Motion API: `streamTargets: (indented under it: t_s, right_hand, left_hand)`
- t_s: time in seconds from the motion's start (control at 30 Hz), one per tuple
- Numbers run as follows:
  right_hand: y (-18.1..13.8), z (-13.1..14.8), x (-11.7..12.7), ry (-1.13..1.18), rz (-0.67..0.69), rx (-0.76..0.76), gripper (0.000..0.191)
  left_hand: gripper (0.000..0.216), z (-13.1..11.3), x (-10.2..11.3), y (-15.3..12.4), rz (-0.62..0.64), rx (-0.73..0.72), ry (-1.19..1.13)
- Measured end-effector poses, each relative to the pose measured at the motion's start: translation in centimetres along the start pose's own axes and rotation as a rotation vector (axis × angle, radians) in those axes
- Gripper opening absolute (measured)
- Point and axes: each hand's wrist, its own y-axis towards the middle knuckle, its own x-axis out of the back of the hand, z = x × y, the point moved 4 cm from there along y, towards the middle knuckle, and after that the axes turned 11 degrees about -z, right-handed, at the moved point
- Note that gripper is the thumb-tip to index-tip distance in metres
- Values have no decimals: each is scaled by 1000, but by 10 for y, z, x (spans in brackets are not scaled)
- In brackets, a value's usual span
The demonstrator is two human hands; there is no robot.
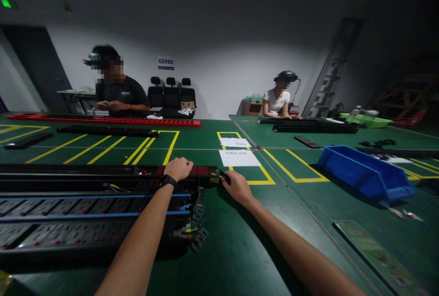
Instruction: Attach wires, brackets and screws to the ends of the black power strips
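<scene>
Several long black power strips (pixel 85 213) lie side by side on the green table (pixel 240 250) in front of me. My left hand (pixel 178 168) is closed in a fist and rests on top of the farthest strip (pixel 103 172) near its right end. My right hand (pixel 235 185) is closed on the small black end piece (pixel 224 177) at that strip's right tip. Loose coloured wires (pixel 194 230) stick out of the nearer strips' ends.
Two white paper sheets (pixel 239 157) lie inside yellow floor-style markings. A blue bin (pixel 366 174) stands at the right. Two other people sit at the far side behind long red (pixel 103 121) and black strips (pixel 315 127). A flat laminated card (pixel 377 255) lies near right.
</scene>
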Motion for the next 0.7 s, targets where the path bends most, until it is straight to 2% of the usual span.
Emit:
streamTargets:
  t_s: [0.7]
  right_hand:
    - [-3, -4, -3, 14, 6, -31, 22]
  left_hand:
    - [50, 0, -1, 0, 12, -12, -24]
